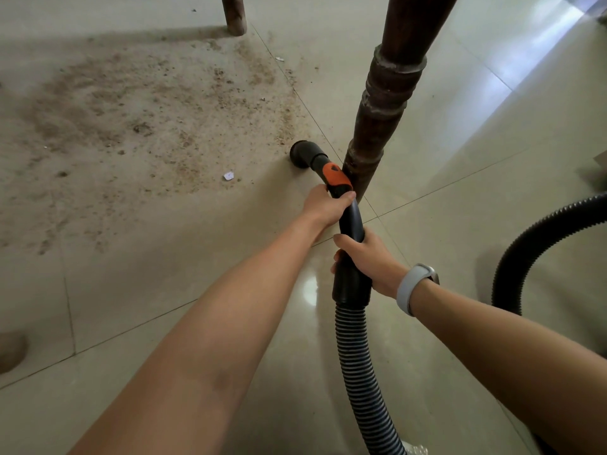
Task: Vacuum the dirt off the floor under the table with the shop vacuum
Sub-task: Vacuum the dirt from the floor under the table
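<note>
Brown dirt (131,119) lies scattered over the pale tiled floor at the upper left, between the table legs. The black vacuum nozzle (303,155) rests on the floor at the dirt's right edge, right beside the near table leg (377,126). My left hand (325,205) grips the black wand just below its orange collar (335,177). My right hand (364,257), with a grey wristband, grips the wand lower down, above the cuff where the ribbed hose (358,366) begins.
A second dark wooden table leg (235,14) stands at the top. The hose loops round on the right (538,238). A small white scrap (228,176) lies left of the nozzle. Bright light falls on the tiles at the upper right.
</note>
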A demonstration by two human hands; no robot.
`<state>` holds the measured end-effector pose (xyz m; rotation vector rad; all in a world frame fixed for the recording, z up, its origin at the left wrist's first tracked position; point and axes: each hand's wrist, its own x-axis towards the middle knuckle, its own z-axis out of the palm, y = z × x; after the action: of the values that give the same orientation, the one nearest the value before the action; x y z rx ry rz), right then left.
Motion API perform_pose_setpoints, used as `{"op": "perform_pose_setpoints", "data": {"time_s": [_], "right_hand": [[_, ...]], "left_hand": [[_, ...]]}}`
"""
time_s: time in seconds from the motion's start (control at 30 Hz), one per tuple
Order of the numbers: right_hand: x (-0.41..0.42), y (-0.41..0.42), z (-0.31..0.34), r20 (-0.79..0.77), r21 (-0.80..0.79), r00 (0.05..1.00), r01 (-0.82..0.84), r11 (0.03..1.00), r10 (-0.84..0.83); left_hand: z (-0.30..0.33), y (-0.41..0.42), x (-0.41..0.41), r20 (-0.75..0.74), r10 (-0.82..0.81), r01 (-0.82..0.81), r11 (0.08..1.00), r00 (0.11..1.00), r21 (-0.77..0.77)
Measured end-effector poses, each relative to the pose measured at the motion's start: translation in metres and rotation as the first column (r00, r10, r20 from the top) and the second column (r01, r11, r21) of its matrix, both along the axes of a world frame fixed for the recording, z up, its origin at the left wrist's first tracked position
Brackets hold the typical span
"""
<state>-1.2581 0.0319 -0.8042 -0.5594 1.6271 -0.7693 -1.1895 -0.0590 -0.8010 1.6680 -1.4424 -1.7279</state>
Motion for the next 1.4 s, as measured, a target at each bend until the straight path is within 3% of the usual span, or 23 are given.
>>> {"op": "perform_pose_setpoints", "data": {"time_s": [0.3, 0.77, 1.4], "right_hand": [[0.002, 0.002, 0.003, 0.161, 0.030, 0.987, 0.005, 1.000, -0.009], [0.030, 0.004, 0.015, 0.120, 0.092, 0.974, -0.205, 0.974, 0.193], [0.070, -0.020, 0.023, 0.075, 0.100, 0.959, -0.281, 0.954, 0.275]], "left_hand": [[0.002, 0.006, 0.009, -0.004, 0.041, -0.041, 0.999, 0.999, 0.007], [0.012, 0.026, 0.056, -0.043, 0.138, -0.139, 0.990, 0.990, -0.024], [0.011, 0.003, 0.094, -0.061, 0.220, -0.218, 0.975, 0.974, 0.037]]}}
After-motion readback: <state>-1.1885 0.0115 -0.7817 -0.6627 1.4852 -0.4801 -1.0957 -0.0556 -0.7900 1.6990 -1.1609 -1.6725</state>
